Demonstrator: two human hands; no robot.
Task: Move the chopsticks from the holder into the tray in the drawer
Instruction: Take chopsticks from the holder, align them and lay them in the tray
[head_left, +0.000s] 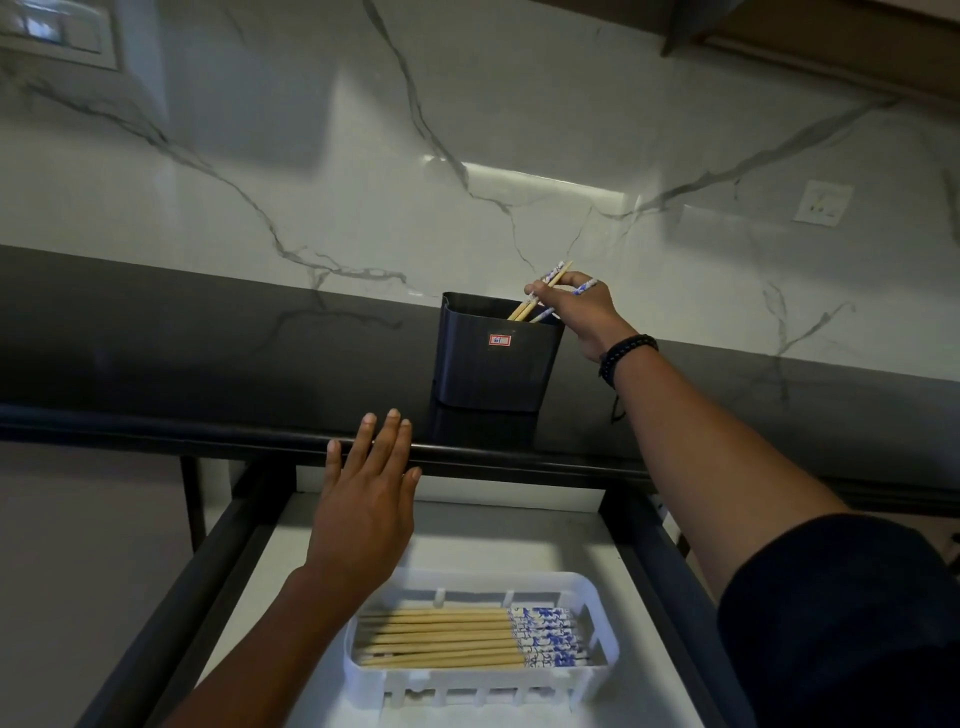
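- Where the marble backsplash (467, 130) meets it, the dark counter (208, 353) runs the full width. It carries the holder near its front edge, directly over the drawer, so the carry down is short.
- Drawer (641, 551): stands open below the counter lip, its white floor exposed for loading from above.
- Tray (467, 686): white, slotted, sitting on the drawer floor at the near end, within easy reach.
- Holder (493, 369): black, upright, with a red-and-white label facing out. Its wall hides whether any loose sticks are left inside.
- Left hand (369, 499): fingers straight and spread, holding nothing, above the counter's front edge. Judged to be idle or bracing while the other hand works.
- Right hand (587, 317): thumb and fingers pinch the gripped chopsticks at their patterned tops, which lets the plain ends draw out cleanly.
- Stored chopsticks (441, 636): in the tray, side by side, patterned ends to the right. New ones should be laid the same way.
- Gripped chopsticks (522, 310): a few, tilted, with their lower ends inside the holder.
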